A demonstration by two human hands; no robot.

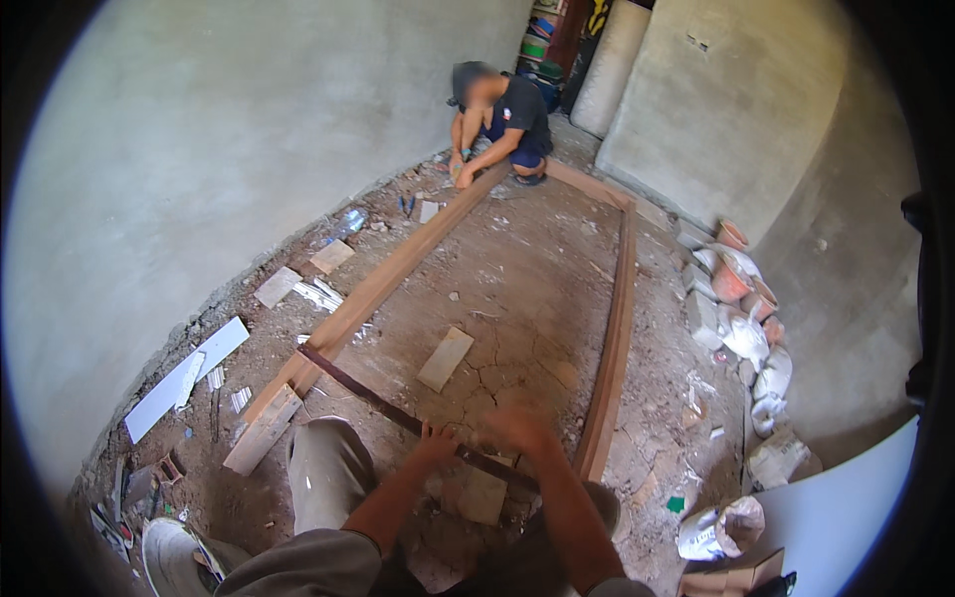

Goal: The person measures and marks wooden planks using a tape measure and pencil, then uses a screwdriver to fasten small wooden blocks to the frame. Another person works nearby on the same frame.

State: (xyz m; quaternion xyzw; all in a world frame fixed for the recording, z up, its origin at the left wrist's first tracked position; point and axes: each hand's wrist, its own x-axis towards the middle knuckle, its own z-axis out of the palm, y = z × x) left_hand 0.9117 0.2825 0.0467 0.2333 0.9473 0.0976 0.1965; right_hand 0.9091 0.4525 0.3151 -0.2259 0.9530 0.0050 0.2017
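Note:
A long wooden frame lies on the dirt floor, with a left beam (383, 284), a right beam (615, 338) and a short far piece (587, 184). A thin dark wooden strip (363, 390) crosses its near end, its left end on the left beam. My left hand (432, 450) is closed over the middle of this strip. Just right of it, above the strip, my right hand (519, 430) is smeared by motion and its fingers cannot be made out. A short wood block (264, 430) sits at the left beam's near end, beside my knee.
A co-worker (507, 124) crouches at the frame's far end, hands by the left beam. Broken tile pieces (445, 358) and a white board (189, 378) lie about. Buckets (731, 279), sacks (744, 336) and grey blocks (703, 318) line the right wall.

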